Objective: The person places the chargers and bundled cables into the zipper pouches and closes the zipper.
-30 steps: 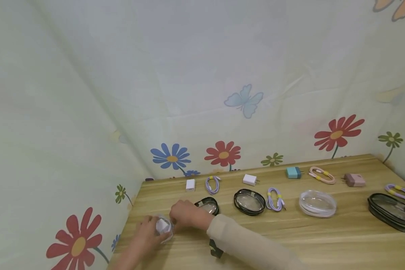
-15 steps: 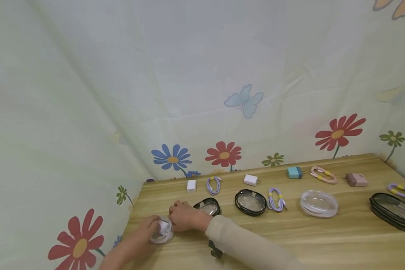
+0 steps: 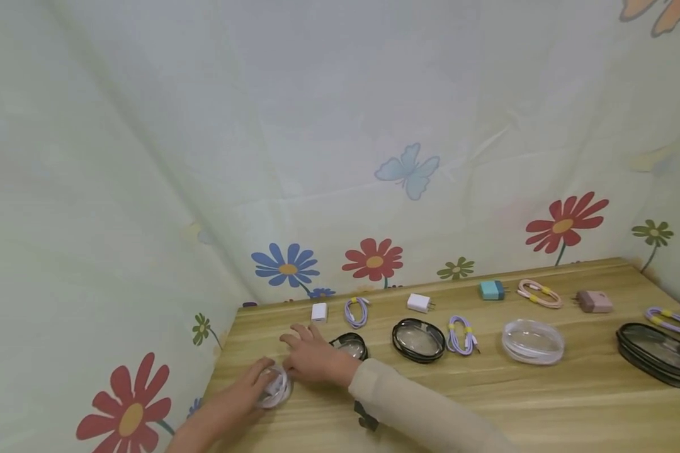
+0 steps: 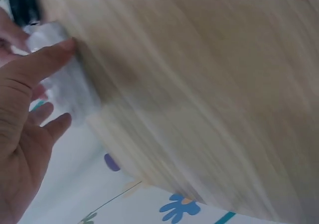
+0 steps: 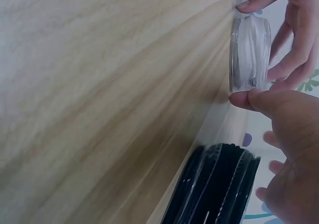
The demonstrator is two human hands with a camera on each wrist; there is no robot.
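Observation:
A small clear plastic case (image 5: 249, 55) with something white inside stands on the wooden table (image 3: 430, 402) near its left edge. My left hand (image 3: 246, 387) grips it from the left, thumb and fingers around its side. On the other side my right hand (image 3: 317, 358) touches the case with the thumb and a fingertip at its edge, as the right wrist view shows. The other right fingers are spread away from it. In the left wrist view the left hand (image 4: 30, 104) covers part of the case (image 4: 75, 89).
Black-rimmed clear cases (image 3: 419, 340) and a larger clear case (image 3: 532, 341) stand to the right. Behind lie white plugs (image 3: 419, 302), a blue plug (image 3: 492, 290), a pink plug (image 3: 595, 301) and coiled cables (image 3: 356, 312). A patterned cloth (image 3: 317, 126) hangs behind the table.
The left hand has shifted its hold round the case, and the case has turned slightly. The right hand's fingers have lifted and straightened from a curled hold.

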